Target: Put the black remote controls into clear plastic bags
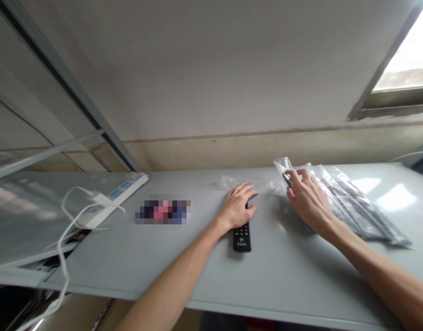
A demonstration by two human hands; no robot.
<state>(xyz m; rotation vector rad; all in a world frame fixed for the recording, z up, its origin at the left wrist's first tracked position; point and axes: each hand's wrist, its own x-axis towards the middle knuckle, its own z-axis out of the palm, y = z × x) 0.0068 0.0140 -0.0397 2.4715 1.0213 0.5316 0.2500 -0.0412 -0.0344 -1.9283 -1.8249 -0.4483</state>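
Left hand (239,204) lies palm-down, fingers spread & relaxed, on top end of a black remote (242,235) that sits flat on the grey table (183,271), button end pointing back toward the person; hand is resting on it, not wrapped round it, so more a press than a grip. Right hand (306,197) is just to the right, fingers curled & pinching the near corner of a clear plastic bag (349,202) w/ something dark at the fingertips, prob. a second remote inside, but can't tell for sure. More bagged dark items lie in a loose pile under and beyond that hand, overlapping each other. A flat empty-looking clear bag (234,183) lies just beyond the left fingertips. Handling guess: remote looks light, stiff, hard plastic, smooth; best taken across its long sides near the middle, thumb one side, fingers the other. Bags look thin, floppy, slippery; corner or open edge is the place to pinch, contents may slide. Further left: white power strip (116,200) w/ a white cable (68,230) looping off the table edge. Plain wall behind, window upper right.
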